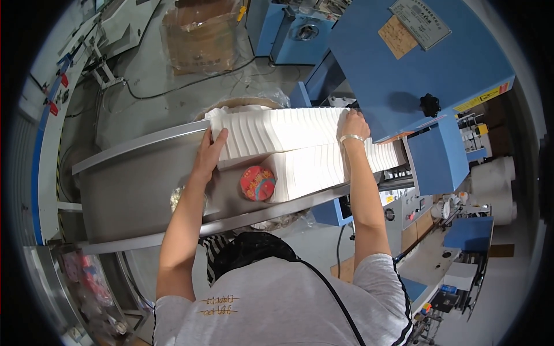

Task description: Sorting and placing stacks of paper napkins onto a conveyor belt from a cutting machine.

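Two ribbed rows are counted on one metal table [138, 190]: an upper white row [283, 130] at twelve o'clock and a lower white row [314, 173] at three, both closely nested. One red round piece [258, 183] is set at the lower row's nine-o'clock end. The upper row's end, at ten, is met by the left hand [209, 155], thumb spread wide. At two, that row is covered by the right hand [355, 127], fingers curled; whether anything is gripped cannot be told.
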`<state>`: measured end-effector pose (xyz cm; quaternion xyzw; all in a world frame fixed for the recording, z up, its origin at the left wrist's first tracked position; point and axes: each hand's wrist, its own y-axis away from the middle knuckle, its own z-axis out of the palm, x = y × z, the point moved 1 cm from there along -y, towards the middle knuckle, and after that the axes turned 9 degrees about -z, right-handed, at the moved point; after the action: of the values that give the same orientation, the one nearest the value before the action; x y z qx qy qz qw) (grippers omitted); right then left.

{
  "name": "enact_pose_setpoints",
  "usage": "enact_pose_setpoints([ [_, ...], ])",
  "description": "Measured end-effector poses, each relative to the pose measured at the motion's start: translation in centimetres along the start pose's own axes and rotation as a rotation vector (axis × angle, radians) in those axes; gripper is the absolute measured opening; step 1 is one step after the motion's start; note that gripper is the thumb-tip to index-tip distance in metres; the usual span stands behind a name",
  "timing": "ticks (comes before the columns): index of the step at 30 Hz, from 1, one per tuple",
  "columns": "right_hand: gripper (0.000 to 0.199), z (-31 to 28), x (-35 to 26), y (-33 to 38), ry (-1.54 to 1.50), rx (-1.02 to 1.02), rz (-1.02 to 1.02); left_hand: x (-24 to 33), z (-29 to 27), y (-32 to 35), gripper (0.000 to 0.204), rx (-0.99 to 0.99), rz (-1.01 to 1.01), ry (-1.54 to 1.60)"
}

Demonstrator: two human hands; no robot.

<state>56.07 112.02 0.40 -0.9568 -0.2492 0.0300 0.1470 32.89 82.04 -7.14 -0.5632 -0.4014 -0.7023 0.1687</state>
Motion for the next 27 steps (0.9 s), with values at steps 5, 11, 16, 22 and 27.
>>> enact_pose_setpoints([
  [5, 0.019, -0.2, 0.0, 0.2, -0.027, 0.005, -0.021, 0.2, 0.0, 0.1, 0.067, -0.03, -0.02, 0.012],
  [11, 0.019, 0.2, 0.3, -0.3, -0.031, -0.024, 0.002, 0.2, 0.2, 0.0, 0.064, -0.043, 0.0, 0.032],
  [16, 0.02, 0.5, 1.0, -0.6, -0.102, -0.052, 0.0, 0.6, 0.3, 0.4, 0.063, -0.04, -0.001, 0.02],
  [22, 0.022, -0.5, 0.3, -0.1, -0.083, -0.084, -0.01, 0.5, 0.2, 0.3, 0.064, -0.044, 0.012, 0.019],
  [27, 0.03, 1.6, 1.7, -0.4, -0.107, -0.092, -0.087, 0.7, 0.3, 0.3, 0.064, -0.081, 0.006, -0.01],
])
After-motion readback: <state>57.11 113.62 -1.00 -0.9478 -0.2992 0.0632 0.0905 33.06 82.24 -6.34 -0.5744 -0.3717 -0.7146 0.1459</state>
